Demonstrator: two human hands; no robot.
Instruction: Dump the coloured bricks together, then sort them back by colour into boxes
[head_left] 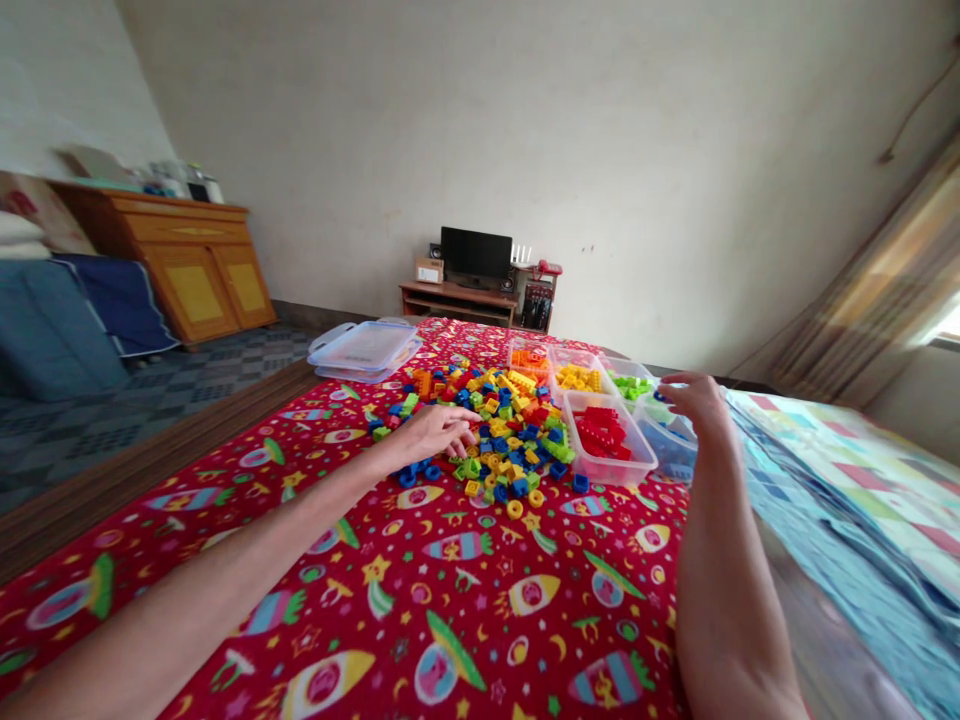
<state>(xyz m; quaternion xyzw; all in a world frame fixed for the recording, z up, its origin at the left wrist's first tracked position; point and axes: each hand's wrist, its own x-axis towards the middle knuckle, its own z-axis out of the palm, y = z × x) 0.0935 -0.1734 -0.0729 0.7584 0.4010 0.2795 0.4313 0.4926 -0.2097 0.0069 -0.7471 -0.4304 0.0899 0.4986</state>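
Left hand [435, 432] lying on toy blocks [510, 450] piled mid-bed [420, 590], any grip hard to tell; right hand [697, 400] hanging open beside clear tubs [611, 465] near the far edge, tubs maybe tipping from a bump, blocks spilling out.

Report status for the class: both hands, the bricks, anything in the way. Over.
Left hand on loose plastic bricks. Right hand open above clear tub of blue bricks. Red-brick tub alongside pile, not blocking.
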